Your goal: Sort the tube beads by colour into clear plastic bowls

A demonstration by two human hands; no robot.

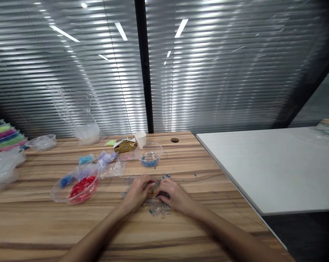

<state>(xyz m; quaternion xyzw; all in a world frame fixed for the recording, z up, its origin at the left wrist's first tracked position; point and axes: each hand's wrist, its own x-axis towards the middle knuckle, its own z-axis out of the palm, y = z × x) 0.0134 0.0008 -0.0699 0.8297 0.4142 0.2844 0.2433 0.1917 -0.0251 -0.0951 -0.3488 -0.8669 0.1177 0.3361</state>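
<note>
My left hand (138,190) and my right hand (175,195) meet over a loose scatter of small clear tube-like pieces (157,208) on the wooden table. Fingers on both sides are curled and pinched close together; whatever they hold is too small to make out. Several small blue pieces (166,176) lie just beyond my right hand, and a few more are mixed among the clear ones. Past my hands stands a clear round bowl (160,153) with blue pieces (150,160) in its bottom.
Left of my hands, a clear bowl (55,193) holds red pieces (82,186) and a blue heap. Behind it lie small bags (107,158), a gold packet (125,146) and a white paper cup (141,139). Stacked coloured trays (6,136) stand far left; a white table (276,167) adjoins right.
</note>
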